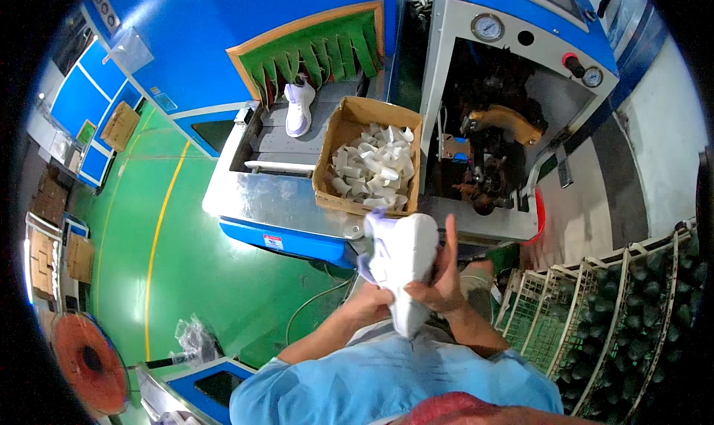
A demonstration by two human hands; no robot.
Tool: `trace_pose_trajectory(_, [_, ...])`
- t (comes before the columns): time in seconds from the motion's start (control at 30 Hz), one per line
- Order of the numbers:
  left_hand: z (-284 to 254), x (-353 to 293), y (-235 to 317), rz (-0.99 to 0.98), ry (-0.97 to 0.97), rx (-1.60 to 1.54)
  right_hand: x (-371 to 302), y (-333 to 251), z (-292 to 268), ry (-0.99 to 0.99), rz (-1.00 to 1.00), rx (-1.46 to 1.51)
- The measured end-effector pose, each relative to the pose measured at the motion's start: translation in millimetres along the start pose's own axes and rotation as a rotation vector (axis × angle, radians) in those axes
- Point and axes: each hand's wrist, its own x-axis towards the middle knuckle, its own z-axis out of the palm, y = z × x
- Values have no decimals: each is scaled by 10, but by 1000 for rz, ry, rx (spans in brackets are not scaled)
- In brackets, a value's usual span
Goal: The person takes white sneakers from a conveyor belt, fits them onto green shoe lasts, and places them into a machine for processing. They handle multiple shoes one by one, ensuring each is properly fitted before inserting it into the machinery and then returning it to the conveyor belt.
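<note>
A white sneaker with lavender trim [413,250] is held close in front of my body, its pale sole side turned up. My left hand [372,301] grips its lower left edge. On the other side my right hand [444,282] holds it, thumb on the sole and one finger stretched upward. Just beyond the shoe stands an open cardboard box [327,157] full of curved white plastic pieces [375,165]. A second white and lavender sneaker [299,111] lies on the grey conveyor [279,144], near the green strip curtain [320,57].
To the right stands a machine with a pressure gauge [487,27] and a dark open bay with a curved brown part [506,120]. A wire rack [547,313] of dark rounded pieces is at my right. A round orange fan [89,362] stands lower left.
</note>
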Motion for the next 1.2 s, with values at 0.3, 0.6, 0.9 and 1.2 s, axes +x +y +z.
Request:
trace_pose_trajectory(0.3, [546,577,-508,240,517,1009,-852,-135,-436,499,-71,-491])
trace_pose_trajectory(0.6, [177,417,-670,184,205,1450,-1066,84,-842,459,132,492])
trace_pose_trajectory(0.9, [-107,558,-346,-327,372,320,-1108,478,-1264,241,130,290])
trace_pose_trajectory(1.2, [-47,567,-594,-161,140,587,-1182,366,-1145,289,368,158])
